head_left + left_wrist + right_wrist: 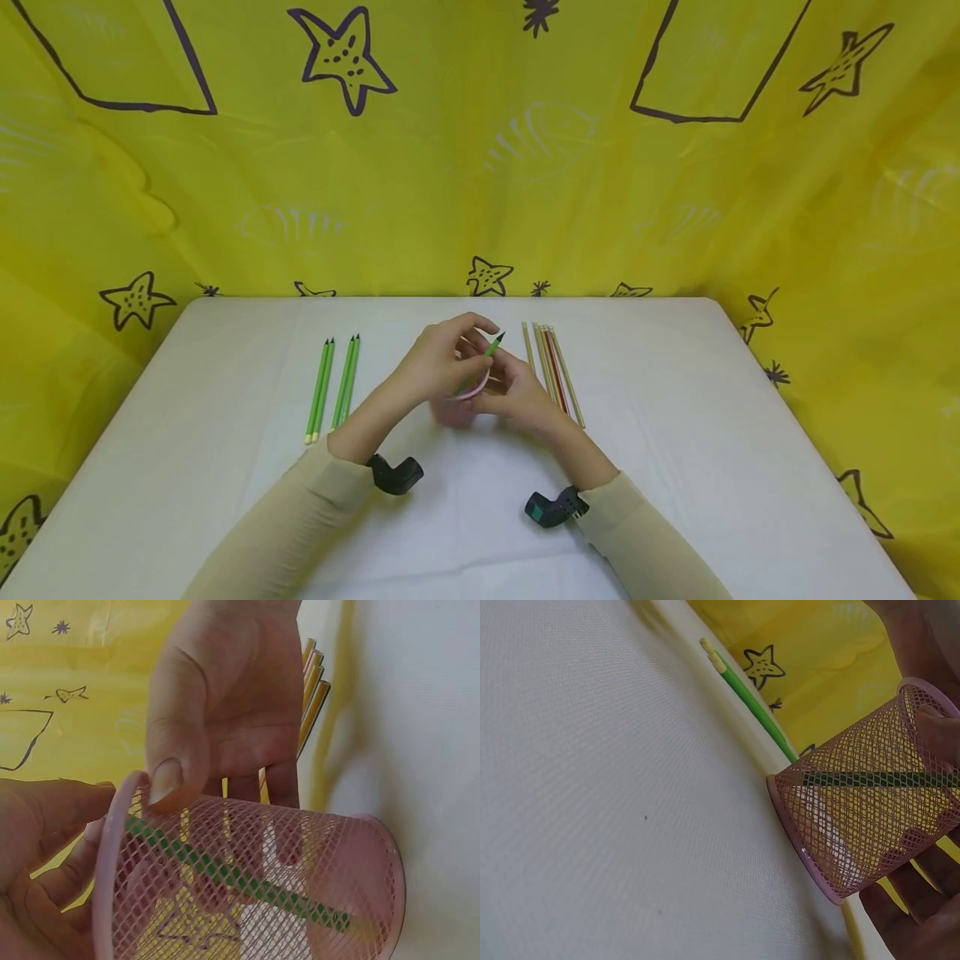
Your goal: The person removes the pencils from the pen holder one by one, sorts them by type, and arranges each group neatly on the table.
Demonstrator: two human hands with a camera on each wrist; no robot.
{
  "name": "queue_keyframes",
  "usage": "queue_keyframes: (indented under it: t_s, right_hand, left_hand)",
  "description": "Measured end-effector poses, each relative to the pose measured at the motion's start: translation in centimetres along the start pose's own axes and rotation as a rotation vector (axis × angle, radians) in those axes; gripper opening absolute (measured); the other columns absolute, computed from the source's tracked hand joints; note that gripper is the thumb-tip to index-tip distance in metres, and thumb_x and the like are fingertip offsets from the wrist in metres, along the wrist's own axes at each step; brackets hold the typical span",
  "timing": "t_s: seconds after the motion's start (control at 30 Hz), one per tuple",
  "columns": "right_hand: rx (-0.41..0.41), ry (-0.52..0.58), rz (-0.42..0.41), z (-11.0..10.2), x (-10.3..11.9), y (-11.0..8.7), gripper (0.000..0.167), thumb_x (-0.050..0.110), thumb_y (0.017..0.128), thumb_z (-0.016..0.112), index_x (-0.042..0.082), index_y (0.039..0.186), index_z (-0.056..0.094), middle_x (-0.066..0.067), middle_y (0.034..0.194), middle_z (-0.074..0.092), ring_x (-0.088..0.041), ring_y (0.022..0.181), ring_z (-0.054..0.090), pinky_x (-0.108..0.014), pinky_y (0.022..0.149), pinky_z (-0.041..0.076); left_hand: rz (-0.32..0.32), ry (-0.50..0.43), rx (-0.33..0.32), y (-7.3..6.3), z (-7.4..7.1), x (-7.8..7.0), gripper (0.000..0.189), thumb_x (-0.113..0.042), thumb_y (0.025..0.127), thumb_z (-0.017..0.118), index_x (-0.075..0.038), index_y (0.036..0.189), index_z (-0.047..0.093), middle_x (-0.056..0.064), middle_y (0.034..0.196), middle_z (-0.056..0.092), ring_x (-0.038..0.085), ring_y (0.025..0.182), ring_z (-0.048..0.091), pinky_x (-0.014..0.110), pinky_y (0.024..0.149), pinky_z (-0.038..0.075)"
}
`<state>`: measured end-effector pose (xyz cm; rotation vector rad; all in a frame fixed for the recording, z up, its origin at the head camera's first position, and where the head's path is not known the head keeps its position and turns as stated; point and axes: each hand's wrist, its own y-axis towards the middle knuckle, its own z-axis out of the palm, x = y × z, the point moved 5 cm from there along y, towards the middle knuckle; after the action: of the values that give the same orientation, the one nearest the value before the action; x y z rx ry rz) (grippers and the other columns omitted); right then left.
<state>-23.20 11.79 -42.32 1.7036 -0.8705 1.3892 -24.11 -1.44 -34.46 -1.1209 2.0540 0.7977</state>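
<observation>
A pink mesh pencil cup [453,412] stands tilted between the two hands; its base is close over the white tablecloth in the right wrist view. My right hand [517,392] holds the cup, with the thumb by the rim and the fingers round its far side. A green pencil [247,883] leans inside, pale end at the bottom and dark point sticking out of the top. At the cup's mouth, my left hand [450,358] has its thumb and fingers curled about the pencil's upper end. Part of the pencil is hidden behind the fingers.
Several green pencils [321,392] lie on the table [675,467] left of the hands. To the right lie several gold pencils [570,379] with a red pencil [557,367] among them. A yellow patterned curtain [450,192] hangs behind the table. Black wrist devices [397,475] sit on both forearms.
</observation>
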Motion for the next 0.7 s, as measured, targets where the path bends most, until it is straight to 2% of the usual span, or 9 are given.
queue_keyframes:
  t_s: [0.23, 0.53, 0.7]
  right_hand:
    - [0.000, 0.015, -0.013, 0.1, 0.0, 0.1, 0.068, 0.000, 0.081, 0.078, 0.007, 0.142, 0.049, -0.011, 0.141, 0.055, -0.030, 0.128, 0.056, -0.046, 0.110, 0.045]
    - [-0.014, -0.012, -0.028, 0.0, 0.2, 0.2, 0.070, 0.001, 0.079, 0.080, 0.010, 0.142, 0.050, -0.009, 0.139, 0.057, -0.034, 0.130, 0.053, -0.044, 0.112, 0.043]
    - [-0.011, -0.016, -0.021, -0.1, 0.1, 0.2, 0.072, 0.002, 0.079, 0.080, 0.010, 0.143, 0.049, -0.009, 0.142, 0.056, -0.029, 0.131, 0.053, -0.044, 0.113, 0.042]
  left_hand:
    - [-0.032, -0.044, -0.007, -0.4, -1.0, -0.1, 0.037, -0.009, 0.089, 0.072, -0.015, 0.123, 0.064, 0.003, 0.101, 0.071, 0.019, 0.092, 0.068, 0.034, 0.081, 0.059]
    - [-0.016, -0.124, -0.042, -1.2, -2.8, -1.1, 0.037, -0.010, 0.089, 0.074, -0.015, 0.123, 0.063, 0.003, 0.101, 0.071, 0.020, 0.091, 0.068, 0.035, 0.081, 0.059]
    - [0.004, -0.152, -0.071, -1.6, -3.7, -1.4, 0.036, -0.009, 0.090, 0.072, -0.015, 0.124, 0.063, 0.005, 0.103, 0.071, 0.021, 0.093, 0.069, 0.037, 0.082, 0.059]
